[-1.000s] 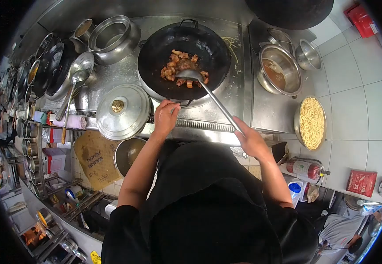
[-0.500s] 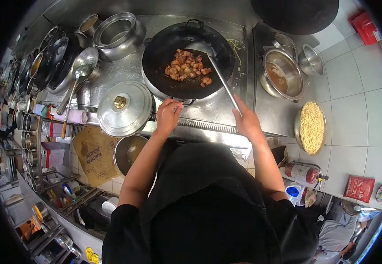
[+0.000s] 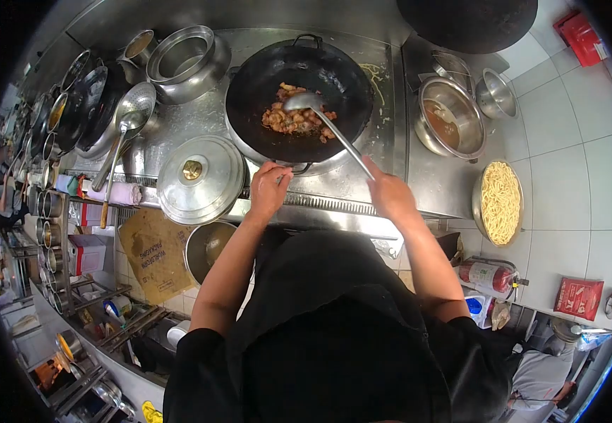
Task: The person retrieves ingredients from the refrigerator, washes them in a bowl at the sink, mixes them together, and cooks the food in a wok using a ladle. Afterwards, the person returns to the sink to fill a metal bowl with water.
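My right hand (image 3: pixel 394 196) is closed around the long metal handle of a ladle (image 3: pixel 344 141). The ladle's rounded bowl rests over browned chunks of meat (image 3: pixel 288 121) in a black wok (image 3: pixel 256 88), covering some of them. At the wok's near rim, my left hand (image 3: pixel 269 192) has its fingers curled on the left end of the loop handle (image 3: pixel 302 169). Part of that handle is hidden by the fingers. Just left of this hand lies a round metal lid (image 3: pixel 203 187) with a brass-coloured knob.
On the right stand a steel bowl with brown liquid (image 3: pixel 447 134) and a bowl of noodles (image 3: pixel 501 204). Metal pots (image 3: pixel 186 63) stand at the back left, and a perforated skimmer (image 3: pixel 136 106) leans left. A dark round pan (image 3: pixel 468 25) hangs at the upper right.
The ladle's bowl has moved from the wok's far right side leftward and nearer, onto the meat. My right hand has shifted slightly left and turned; my left hand stays at the handle.
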The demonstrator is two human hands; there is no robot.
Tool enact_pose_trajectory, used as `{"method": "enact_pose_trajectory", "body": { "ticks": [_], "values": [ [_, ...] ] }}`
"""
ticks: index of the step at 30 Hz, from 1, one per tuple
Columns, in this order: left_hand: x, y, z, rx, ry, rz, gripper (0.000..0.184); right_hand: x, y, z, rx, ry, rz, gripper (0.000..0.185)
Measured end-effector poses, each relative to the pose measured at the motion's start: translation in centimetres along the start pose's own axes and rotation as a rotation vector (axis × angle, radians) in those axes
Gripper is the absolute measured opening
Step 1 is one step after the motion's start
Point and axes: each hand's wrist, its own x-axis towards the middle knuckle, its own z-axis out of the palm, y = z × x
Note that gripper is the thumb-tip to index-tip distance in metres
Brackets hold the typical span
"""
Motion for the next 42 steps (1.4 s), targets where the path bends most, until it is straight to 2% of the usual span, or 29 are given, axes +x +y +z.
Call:
{"method": "enact_pose_trajectory", "body": {
  "ticks": [3,7,9,10,12,15,17,20,22,26,34,36,38,40,42],
  "values": [
    [0.1,0.3,-0.1,0.006,0.010,0.000,0.014,-2.0,2.0,-1.9,-0.097,0.031,-0.027,0.052],
    [-0.1,-0.1,0.3,0.005,0.010,-0.032,0.014,-3.3,2.9,-1.6,-0.072,0.078,-0.076,0.052],
    [0.0,0.0,0.2,0.015,0.010,-0.012,0.014,-3.6,2.2,-1.3,0.142,0.055,-0.137,0.052],
    [0.0,0.0,0.0,0.025,0.006,0.011,0.014,-3.4,2.0,-0.7,0.147,0.056,-0.137,0.052],
    [0.0,0.0,-0.2,0.005,-0.005,0.006,0.014,-2.3,1.7,1.3,0.388,0.091,-0.357,0.052],
    [0.0,0.0,0.1,-0.014,-0.007,-0.003,0.014,-0.2,0.6,4.3,0.519,0.013,-0.394,0.051],
    [0.1,-0.3,0.1,-0.005,0.007,-0.002,0.014,0.5,0.6,5.5,0.487,0.029,-0.419,0.051],
    [-0.1,-0.3,0.2,0.001,0.017,0.014,0.015,0.3,0.2,5.4,0.272,-0.031,-0.225,0.053],
    [-0.2,0.2,0.1,-0.004,0.007,-0.064,0.015,-0.2,-0.4,4.4,0.227,-0.051,-0.157,0.053],
    [-0.3,0.2,-0.1,-0.017,0.015,-0.046,0.015,0.0,0.3,3.6,0.238,-0.061,-0.012,0.054],
    [-0.3,-0.1,0.3,-0.010,0.016,-0.050,0.014,-1.6,0.6,1.7,0.283,0.031,-0.049,0.055],
    [-0.3,-0.6,0.4,-0.002,0.019,-0.015,0.014,-0.5,0.7,2.4,0.269,0.217,-0.190,0.055],
    [-0.1,-0.7,0.4,0.005,0.020,0.026,0.015,0.8,0.2,2.8,0.279,0.207,-0.178,0.055],
    [-0.1,-0.3,0.2,-0.048,-0.010,-0.045,0.013,1.3,0.0,3.3,0.284,0.195,-0.163,0.054],
    [0.0,0.1,0.0,-0.026,-0.010,-0.018,0.013,1.7,-0.1,3.9,0.236,0.114,-0.159,0.054]
  ]
}}
